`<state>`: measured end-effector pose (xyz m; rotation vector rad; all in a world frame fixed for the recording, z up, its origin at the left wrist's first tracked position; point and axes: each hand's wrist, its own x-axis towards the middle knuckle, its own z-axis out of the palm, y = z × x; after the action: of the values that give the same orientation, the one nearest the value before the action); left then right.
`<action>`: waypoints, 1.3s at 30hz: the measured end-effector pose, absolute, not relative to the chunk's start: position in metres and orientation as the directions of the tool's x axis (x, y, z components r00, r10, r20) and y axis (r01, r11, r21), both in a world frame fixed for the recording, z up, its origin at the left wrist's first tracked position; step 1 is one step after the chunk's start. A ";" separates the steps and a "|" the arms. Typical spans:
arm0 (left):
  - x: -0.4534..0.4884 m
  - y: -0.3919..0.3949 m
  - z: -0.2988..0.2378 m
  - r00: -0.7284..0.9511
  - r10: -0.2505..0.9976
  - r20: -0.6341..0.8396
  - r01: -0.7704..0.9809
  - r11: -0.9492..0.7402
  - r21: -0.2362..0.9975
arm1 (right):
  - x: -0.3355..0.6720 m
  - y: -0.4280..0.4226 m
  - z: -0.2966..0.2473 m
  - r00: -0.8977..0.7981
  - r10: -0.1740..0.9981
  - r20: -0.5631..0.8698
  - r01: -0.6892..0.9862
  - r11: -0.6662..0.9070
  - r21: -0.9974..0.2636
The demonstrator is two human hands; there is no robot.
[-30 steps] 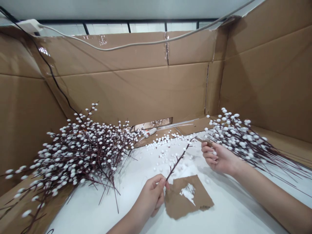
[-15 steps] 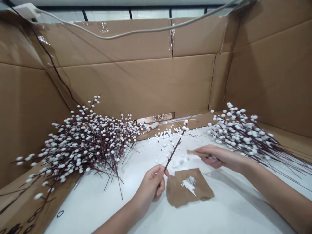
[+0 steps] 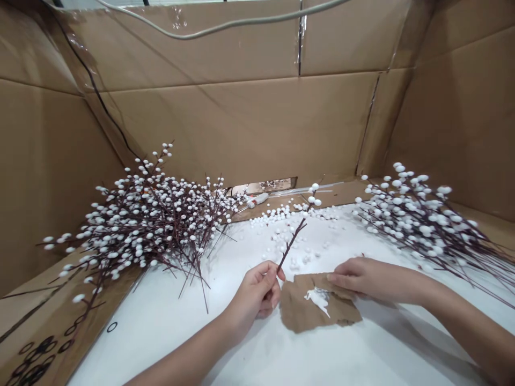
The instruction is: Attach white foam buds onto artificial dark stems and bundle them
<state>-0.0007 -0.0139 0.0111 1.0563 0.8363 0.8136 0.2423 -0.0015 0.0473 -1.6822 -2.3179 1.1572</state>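
Right hand [image 3: 362,276] lowered to one cardboard scrap [image 3: 295,315], its grip unclear, left hand [image 3: 261,289] pinching one twig [image 3: 293,244], two branch piles [image 3: 155,225]

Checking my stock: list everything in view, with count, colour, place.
Held branch: one, dark, left hand
Cardboard scrap: one, brown, between hands
Paste: one patch, white, on scrap
Loose beads: many, white, mid-table
Branches: many, dark with white beads, left and right
Tool: one, whitish, far edge
Rods: few, clear, far edge
Rings: several, black, lower left
Thick cable: one, whitish, top
Thin cable: one, black, upper left
Walls: three, brown, back, sides
Table: one, white, beneath
Left hand: one, bare, gripping branch
Right hand: one, bare, at scrap
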 end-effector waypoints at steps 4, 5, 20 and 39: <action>-0.001 -0.013 0.008 0.440 0.880 -0.179 -0.201 0.290 0.936 | 0.245 -0.008 0.043 -0.297 0.909 -0.291 0.873 0.135 -0.469; 0.000 -0.012 0.008 0.434 0.884 -0.175 -0.212 0.289 0.934 | 0.247 -0.008 0.042 -0.254 0.928 -0.274 0.884 0.108 -0.456; -0.002 -0.015 0.008 0.419 0.906 -0.063 -0.191 0.157 0.969 | 0.231 0.005 0.052 -0.361 0.879 -0.312 0.051 -0.315 -0.948; 0.001 -0.020 0.013 0.298 0.946 0.126 -0.113 -0.096 0.989 | 0.174 0.013 0.052 -0.582 0.769 -0.265 -0.406 -0.557 -0.724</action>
<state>0.0011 -0.0201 0.0126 1.3490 0.8545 1.1010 0.1738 0.0134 0.0516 -0.7531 -0.8063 2.1554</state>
